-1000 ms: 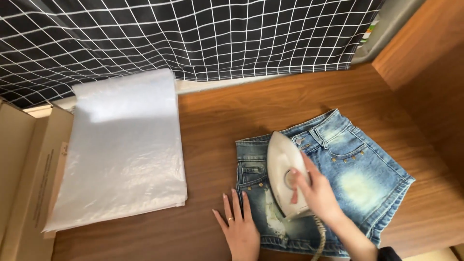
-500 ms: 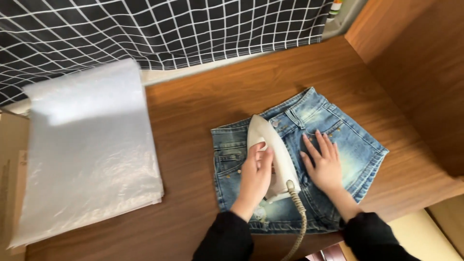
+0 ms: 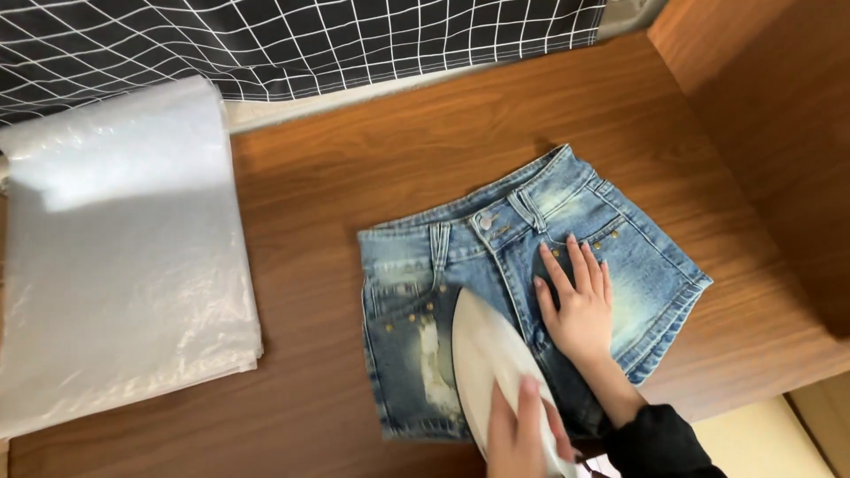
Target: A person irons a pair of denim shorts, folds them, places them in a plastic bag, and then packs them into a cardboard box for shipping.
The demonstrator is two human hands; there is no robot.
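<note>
2 bare hands work over a pair of faded denim shorts spread flat on a wooden tabletop, waistband toward the far edge and hems toward the near edge. The left hand, at the bottom of the view, has its fingers wrapped over the rear of a white iron, whose pointed nose rests on the shorts' lower middle, beside a bleached, distressed patch on one leg. The right hand lies palm down on the other leg, fingers spread wide and flat against the denim just below a row of small brass studs, holding nothing; a dark sleeve covers the wrist. Well apart from the shorts, at the tabletop's left side, sits a stack of clear plastic bags. A black cloth with a white grid pattern hangs along the far edge.
</note>
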